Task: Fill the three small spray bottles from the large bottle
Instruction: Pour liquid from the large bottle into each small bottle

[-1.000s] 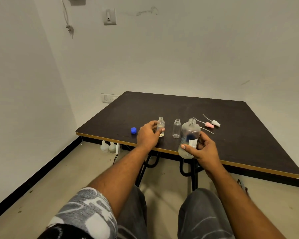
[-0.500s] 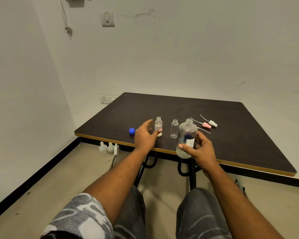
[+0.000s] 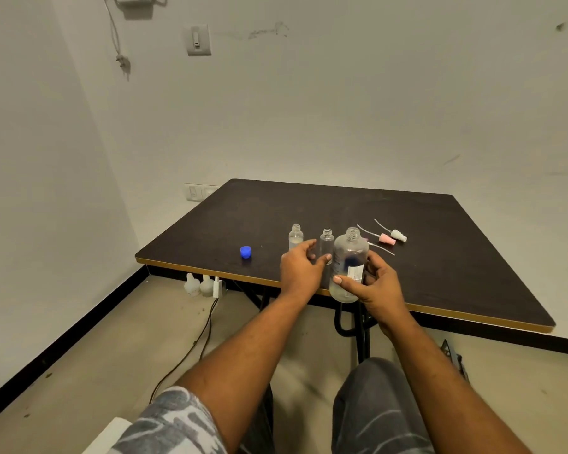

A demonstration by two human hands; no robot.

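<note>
Upright in my right hand (image 3: 376,288) is the large clear bottle (image 3: 350,257), uncapped, held over the near edge of the dark table (image 3: 440,273); a little liquid sits in its bottom. My left hand (image 3: 300,271) is just left of it, thumb and fingers apart and curled beside the base of the middle small bottle (image 3: 327,240), which stands open-necked on the table. Whether they touch it is unclear. Another small bottle (image 3: 295,236), holding some clear liquid, stands to the left. I see no third small bottle.
A blue cap (image 3: 245,252) lies left of the bottles. A pink spray head (image 3: 386,239) and a white spray head (image 3: 398,235), both with dip tubes, lie to the right. White containers (image 3: 199,285) and a cable sit on the floor under the table.
My left hand has left the liquid-holding small bottle and moved right to the middle small bottle. My right hand still holds the large bottle.
</note>
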